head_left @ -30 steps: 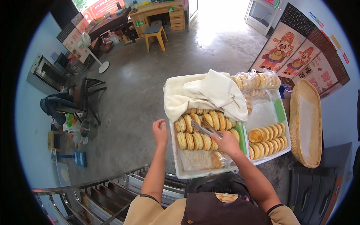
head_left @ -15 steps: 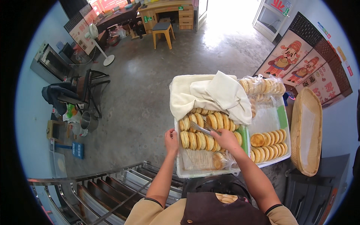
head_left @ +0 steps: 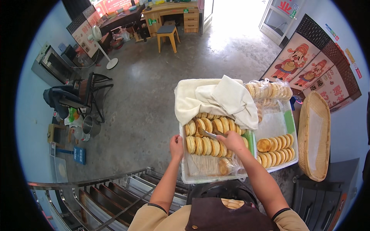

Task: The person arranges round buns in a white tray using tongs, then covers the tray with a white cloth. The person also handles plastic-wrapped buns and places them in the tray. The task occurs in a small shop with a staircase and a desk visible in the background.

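My right hand [head_left: 233,141] is closed on metal tongs [head_left: 211,134]. The tongs' tips point left, at the near edge of the back row of round golden flatbreads [head_left: 223,124]. Whether the tips grip a bread I cannot tell. A second row of flatbreads [head_left: 204,146] lies nearer, standing on edge in the white foam box [head_left: 185,175]. My left hand [head_left: 176,148] has its fingers curled at the box's left rim. A cream cloth [head_left: 216,96] covers the far part of the box. Wooden skewers [head_left: 204,164] and a bagged flatbread [head_left: 225,166] lie at its near end.
Against the right side stands another box [head_left: 293,115] with more flatbreads [head_left: 275,150] and bagged ones [head_left: 269,89]. A long wicker basket [head_left: 315,134] is beyond it. Below left is a metal rack [head_left: 104,200]. A stool [head_left: 167,38] and a fan [head_left: 104,46] stand farther off.
The tongs' tips have shifted slightly right and toward me, uncovering more of a flatbread in the back row. My left hand stays at the rim.
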